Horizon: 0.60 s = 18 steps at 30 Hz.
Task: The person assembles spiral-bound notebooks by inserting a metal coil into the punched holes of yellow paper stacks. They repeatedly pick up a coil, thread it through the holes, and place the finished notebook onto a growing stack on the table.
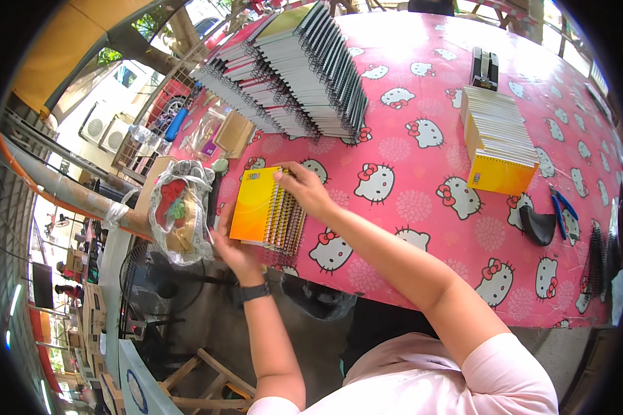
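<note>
Gripping notebooks at table edge

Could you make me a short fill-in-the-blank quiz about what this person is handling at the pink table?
1. Both hands, the left hand and the right hand, grip a small stack of spiral notebooks whose top cover is ____.
2. The tablecloth is pink, printed with cartoon ____.
3. The person wears a dark ____ on the left wrist.
4. The stack of unbound yellow notebooks lies to the person's ____.

Missing words: yellow; cats; watch; right
</note>
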Available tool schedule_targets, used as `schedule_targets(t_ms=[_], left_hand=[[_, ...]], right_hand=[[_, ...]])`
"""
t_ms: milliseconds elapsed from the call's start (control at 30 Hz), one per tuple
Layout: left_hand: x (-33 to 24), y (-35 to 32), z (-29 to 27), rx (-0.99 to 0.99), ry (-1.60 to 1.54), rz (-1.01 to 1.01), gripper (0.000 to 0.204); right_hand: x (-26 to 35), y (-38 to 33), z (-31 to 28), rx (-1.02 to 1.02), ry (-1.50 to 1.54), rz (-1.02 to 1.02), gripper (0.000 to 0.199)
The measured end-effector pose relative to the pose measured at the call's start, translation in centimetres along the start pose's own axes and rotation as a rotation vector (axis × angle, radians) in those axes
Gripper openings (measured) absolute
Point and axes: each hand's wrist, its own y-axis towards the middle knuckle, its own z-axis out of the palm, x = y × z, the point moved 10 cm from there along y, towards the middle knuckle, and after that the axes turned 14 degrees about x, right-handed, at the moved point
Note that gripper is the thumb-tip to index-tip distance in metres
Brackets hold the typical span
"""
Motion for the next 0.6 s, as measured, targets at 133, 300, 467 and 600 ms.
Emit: schedule_targets(t_ms=[133, 300, 467, 600], left_hand=[[-0.3, 0.4, -0.3, -0.167, 0.372, 0.016, 0.046], [0.9, -0.3, -1.1, -0.262, 0.055, -0.008, 0.048], [2.5, -0.6, -0.6, -0.224, -0.122, -0.128, 0.072], [5.0, -1.6, 0.0, -0.133, -0.347, -0.206, 0.091]], right_hand=[[0.5, -1.2, 0.0, -0.194, -0.251, -0.049, 0.046], [1.7, -2.3, 1.0, -0.328, -0.354, -0.158, 0.042], [2.4, -2.0, 0.9, -0.343, -0.398, -0.189, 0.039], [1.7, -1.6, 1.2, -0.304, -0.307, -0.147, 0.036]])
